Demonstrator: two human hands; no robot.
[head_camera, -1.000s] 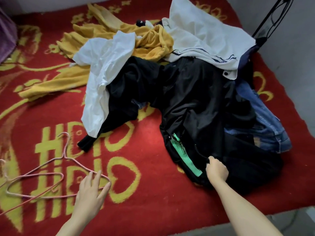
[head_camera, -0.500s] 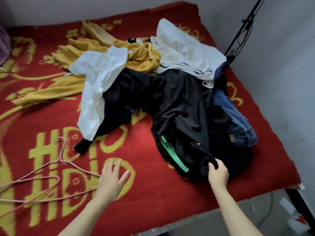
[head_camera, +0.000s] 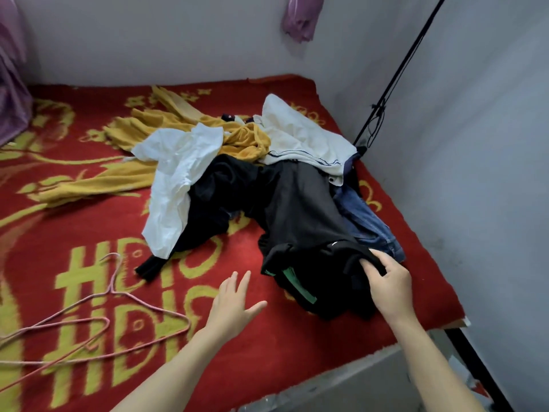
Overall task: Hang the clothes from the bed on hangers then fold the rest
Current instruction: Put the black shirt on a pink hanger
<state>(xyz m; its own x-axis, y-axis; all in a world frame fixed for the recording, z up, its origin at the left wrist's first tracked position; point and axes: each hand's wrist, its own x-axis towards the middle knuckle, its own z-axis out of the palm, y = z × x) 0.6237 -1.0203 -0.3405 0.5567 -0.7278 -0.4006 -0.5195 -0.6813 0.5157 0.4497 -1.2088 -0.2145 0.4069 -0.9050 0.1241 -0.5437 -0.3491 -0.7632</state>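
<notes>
**At the bed's near right corner: one grip on a tangled heap**

At the near right corner of the bed (head_camera: pixel 297 349) lies the black garment (head_camera: pixel 303 221), its near end bunched up with a green strip (head_camera: pixel 298 285) showing. It runs back into the heap, under a white striped top (head_camera: pixel 300 138), over the jeans (head_camera: pixel 368 221) and against a second dark piece beneath the white shirt (head_camera: pixel 175 185).

The likely trouble is in that overlap. A lift from one bunched corner could drag the top or the jeans along, and the jeans sit just beside the right edge, so they could slide off the bed. A one-point hold also leaves the garment twisted, so its neck or waist may be hard to find for a hanger. The yellow garment (head_camera: pixel 124 179) lies further back and looks less at risk.

The right hand (head_camera: pixel 389 281) has its fingers curled over a fold of the black garment, thumb underneath, gripping it. The left hand (head_camera: pixel 234 304) is spread flat and holds nothing, low over the bed between the garment and the pink hangers (head_camera: pixel 98 319) by the near left edge; I cannot tell whether it touches the cover.
</notes>
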